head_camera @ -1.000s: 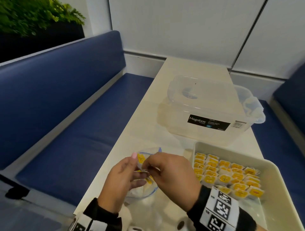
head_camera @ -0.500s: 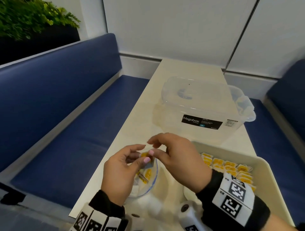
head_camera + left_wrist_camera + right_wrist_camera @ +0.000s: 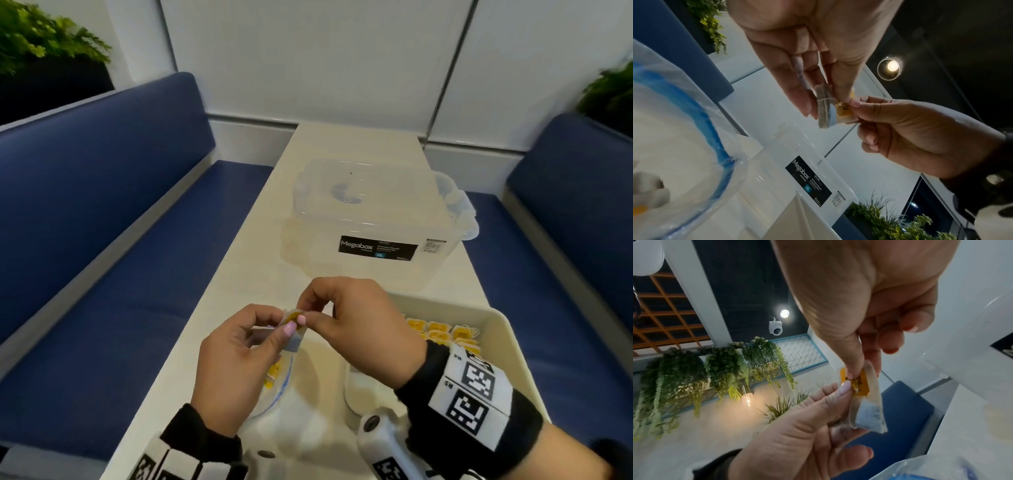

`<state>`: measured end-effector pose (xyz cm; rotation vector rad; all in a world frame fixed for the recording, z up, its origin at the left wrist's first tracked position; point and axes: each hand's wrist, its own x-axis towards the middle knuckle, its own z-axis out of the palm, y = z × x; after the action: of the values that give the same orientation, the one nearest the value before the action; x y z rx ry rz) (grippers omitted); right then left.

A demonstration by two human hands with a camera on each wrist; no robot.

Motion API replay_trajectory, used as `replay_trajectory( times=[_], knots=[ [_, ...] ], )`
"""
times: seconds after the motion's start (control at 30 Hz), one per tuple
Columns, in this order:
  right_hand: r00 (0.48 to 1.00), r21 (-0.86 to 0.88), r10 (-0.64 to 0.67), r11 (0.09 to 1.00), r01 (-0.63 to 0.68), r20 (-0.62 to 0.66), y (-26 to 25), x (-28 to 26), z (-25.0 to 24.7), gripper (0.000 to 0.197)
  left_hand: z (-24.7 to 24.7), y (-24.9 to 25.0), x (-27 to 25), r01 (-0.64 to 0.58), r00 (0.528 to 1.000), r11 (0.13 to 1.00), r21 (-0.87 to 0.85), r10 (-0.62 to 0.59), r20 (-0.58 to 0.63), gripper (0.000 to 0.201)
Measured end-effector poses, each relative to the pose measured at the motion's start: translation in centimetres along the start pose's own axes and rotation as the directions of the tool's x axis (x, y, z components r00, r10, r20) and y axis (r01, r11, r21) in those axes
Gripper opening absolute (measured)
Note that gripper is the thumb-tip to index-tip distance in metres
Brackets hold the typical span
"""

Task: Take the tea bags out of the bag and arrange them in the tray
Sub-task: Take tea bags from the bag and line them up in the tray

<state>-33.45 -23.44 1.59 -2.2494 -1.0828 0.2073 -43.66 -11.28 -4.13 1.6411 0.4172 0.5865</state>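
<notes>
Hands (image 3: 236,363) (image 3: 359,329) pinch tea bag (image 3: 826,105); box (image 3: 376,226) label "Megabox", "12L".

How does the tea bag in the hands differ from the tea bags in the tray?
The held tea bag is up in the air, pinched by both hands; the tray tea bags lie in rows. The held one hangs on edge; those lie flat, tags up. All share yellow tags.
</notes>
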Motion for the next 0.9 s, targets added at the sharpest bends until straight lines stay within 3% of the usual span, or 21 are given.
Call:
replay_trajectory(
  times=[0.23, 0.33, 0.47, 0.63, 0.77, 0.9],
  knots=[
    [0.998, -0.133, -0.011, 0.991, 0.020, 0.066, 1.4, -1.8, -3.9, 0.005, 2.7, 0.2, -0.1, -0.041, 0.993, 0.999, 0.021, 0.039, 0.109, 0.015],
    [0.997, -0.202, 0.042, 0.979, -0.029, 0.060, 3.3, -3.0, -7.3, 0.004, 3.4, -0.9, -0.1, -0.028, 0.985, 0.990, 0.137, 0.004, 0.173, 0.028],
    [0.984, -0.337, 0.163, 0.933, -0.129, 0.074, 6.4, -4.5, -11.6, 0.002, 3.8, -2.7, -0.4, -0.043, 0.969, 0.985, 0.169, 0.000, 0.249, 0.047],
    [0.928, -0.515, 0.345, 0.826, -0.230, 0.139, 10.4, -5.9, -13.1, 0.003, 5.0, -3.7, -0.8, -0.057, 0.945, 0.967, 0.248, -0.028, 0.327, 0.058],
    [0.863, -0.655, 0.452, 0.726, -0.209, 0.225, 12.9, -6.5, -11.9, 0.005, 5.3, -4.3, -1.0, -0.069, 0.934, 0.961, 0.268, -0.032, 0.355, 0.057],
    [0.805, -0.707, 0.516, 0.683, -0.180, 0.293, 14.8, -6.6, -10.4, 0.013, 5.5, -4.7, -1.2, -0.058, 0.934, 0.963, 0.261, -0.040, 0.356, 0.059]
  ],
)
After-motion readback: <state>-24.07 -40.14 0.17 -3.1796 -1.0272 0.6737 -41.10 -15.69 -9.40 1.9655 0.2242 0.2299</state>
